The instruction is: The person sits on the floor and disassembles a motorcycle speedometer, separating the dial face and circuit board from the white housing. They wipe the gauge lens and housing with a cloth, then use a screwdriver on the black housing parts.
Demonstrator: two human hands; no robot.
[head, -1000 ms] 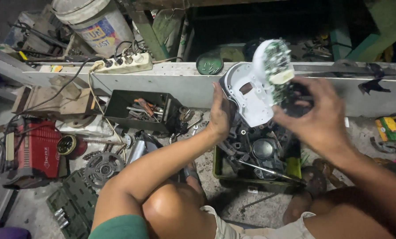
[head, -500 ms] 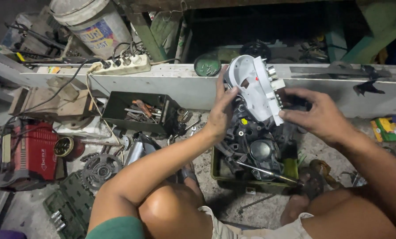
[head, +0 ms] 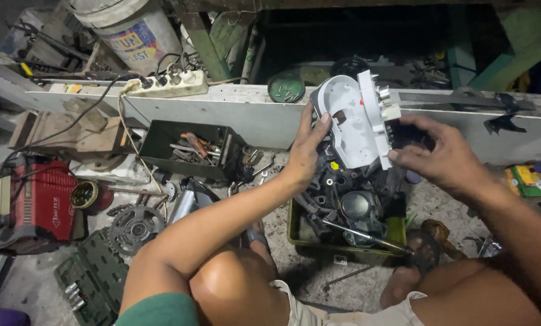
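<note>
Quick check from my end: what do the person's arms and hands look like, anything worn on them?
Both arms are bare from the upper arm down. The left hand and right hand have no gloves, and no rings, watch or wristband show. A green short sleeve covers the left shoulder at the bottom edge. The right arm's upper part runs out of frame, so any sleeve there cannot be seen.

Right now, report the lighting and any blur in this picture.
Head view: bright light falls on the white plastic housing held by the left hand and right hand; the recess behind the ledge is nearly black; edges bend slightly; no obvious motion blur.
</note>
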